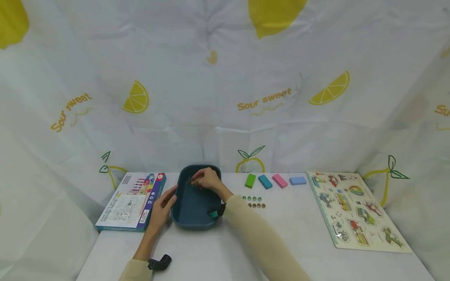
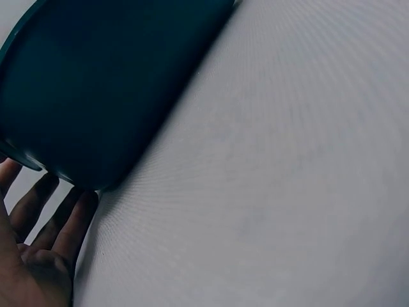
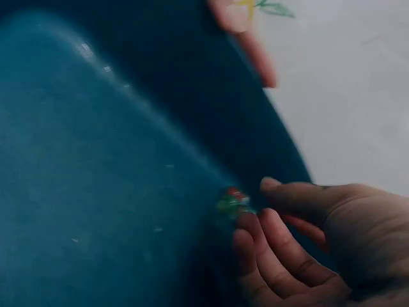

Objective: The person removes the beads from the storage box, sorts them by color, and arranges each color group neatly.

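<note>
A dark blue tray [image 1: 197, 225] stands on the table. My left hand [image 1: 162, 205] holds its left wall, with fingers on the outside and a digit lapping over the rim. In the left wrist view, fingertips [image 2: 46, 182] touch the tray's outer side. My right hand [image 1: 209, 179] reaches inside, near the far left corner, where a small cluster of glass marbles [image 3: 231, 203], green and red, lies. Its fingers are loosely bent beside the marbles, with the thumb apart from the fingertips. The fingers partly hide the cluster.
Right of the tray sit a row of green marbles [image 1: 254, 198] and a row of amber marbles [image 1: 256, 205]. Behind them lie a green block [image 1: 250, 180], teal block [image 1: 265, 182], pink block [image 1: 280, 180] and blue block [image 1: 298, 180]. A boxed set [image 1: 130, 203] and picture puzzle board [image 1: 355, 210] flank everything.
</note>
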Tool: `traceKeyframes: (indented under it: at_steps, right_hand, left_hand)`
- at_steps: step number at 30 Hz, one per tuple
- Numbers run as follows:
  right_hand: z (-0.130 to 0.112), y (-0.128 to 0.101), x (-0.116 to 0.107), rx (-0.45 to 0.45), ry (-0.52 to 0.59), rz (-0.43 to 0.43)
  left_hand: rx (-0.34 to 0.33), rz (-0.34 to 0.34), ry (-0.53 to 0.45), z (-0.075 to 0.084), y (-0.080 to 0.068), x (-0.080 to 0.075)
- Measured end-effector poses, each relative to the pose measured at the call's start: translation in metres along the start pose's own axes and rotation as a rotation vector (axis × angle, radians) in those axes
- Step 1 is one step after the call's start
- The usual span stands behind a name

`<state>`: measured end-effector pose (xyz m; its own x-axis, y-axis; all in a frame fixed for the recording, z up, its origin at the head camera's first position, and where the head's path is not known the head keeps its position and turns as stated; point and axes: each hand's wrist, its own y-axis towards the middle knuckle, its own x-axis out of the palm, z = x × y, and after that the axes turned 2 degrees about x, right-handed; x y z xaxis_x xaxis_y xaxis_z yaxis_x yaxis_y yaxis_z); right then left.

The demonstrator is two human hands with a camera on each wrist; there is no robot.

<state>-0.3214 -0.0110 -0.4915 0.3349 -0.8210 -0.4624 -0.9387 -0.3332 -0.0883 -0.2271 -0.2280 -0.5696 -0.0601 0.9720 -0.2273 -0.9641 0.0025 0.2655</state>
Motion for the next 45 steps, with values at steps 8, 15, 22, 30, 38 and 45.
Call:
traceKeyframes:
  at_steps: [8, 15, 22, 30, 38, 45]
  right_hand:
    - [0.003, 0.005, 0.022, -0.014, -0.117, 0.085]
    - [0.005, 0.006, 0.026, -0.04, -0.224, 0.129]
    - [0.005, 0.003, 0.007, -0.1, -0.147, 0.053]
    - [0.01, -0.028, -0.07, -0.196, 0.048, -0.068]
    - [0.069, -0.091, -0.143, -0.153, -0.102, -0.03]
    - [0.123, -0.134, -0.178, -0.092, -0.199, 0.007]
  left_hand:
    - [0.024, 0.004, -0.012, 0.004, 0.001, -0.002]
    - [0.009, 0.0, -0.026, 0.003, 0.001, 0.0]
    - [0.0, 0.002, -0.027, 0.003, 0.001, 0.002]
    - [0.003, 0.007, -0.003, 0.003, 0.0, 0.002]
    - [0.0, 0.002, 0.005, 0.002, 0.0, 0.002]
    - [0.006, 0.005, 0.013, 0.001, 0.0, 0.001]
